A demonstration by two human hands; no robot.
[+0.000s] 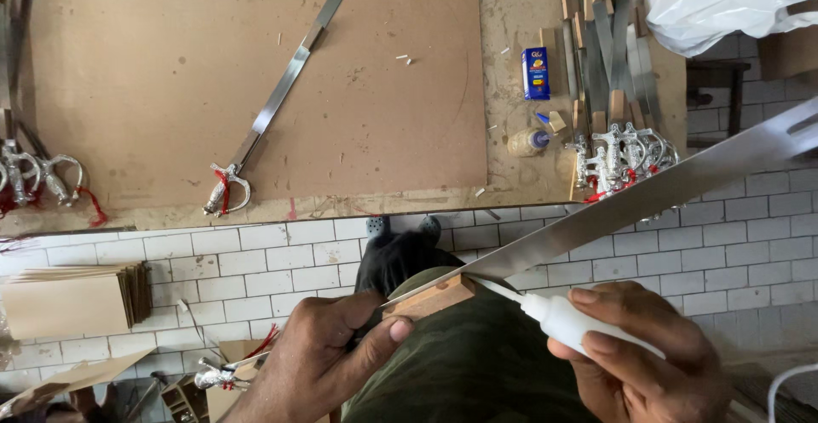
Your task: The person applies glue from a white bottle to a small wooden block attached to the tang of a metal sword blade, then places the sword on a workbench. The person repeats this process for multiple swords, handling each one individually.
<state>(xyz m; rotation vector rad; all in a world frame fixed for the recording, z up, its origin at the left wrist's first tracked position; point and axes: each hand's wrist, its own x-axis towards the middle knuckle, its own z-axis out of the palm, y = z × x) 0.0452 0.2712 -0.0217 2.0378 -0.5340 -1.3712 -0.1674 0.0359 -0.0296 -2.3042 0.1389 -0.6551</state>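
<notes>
My left hand (328, 355) grips a small wooden block (433, 297) fitted on the narrow end of a long steel sword blade (648, 197). The blade runs up and to the right, out of view. My right hand (635, 359) holds a white glue bottle (567, 319), whose thin nozzle touches the blade right beside the block. Both hands are above my lap, near the bottom middle of the view.
A brown workboard (170, 65) carries a finished sword with a silver hilt (226, 191). At the right lie several blades and hilts (618, 155), a blue box (535, 74), a small glue bottle (528, 141) and a white plastic bag (724, 1). Cardboard pieces (72, 299) lie on the tiled floor at the left.
</notes>
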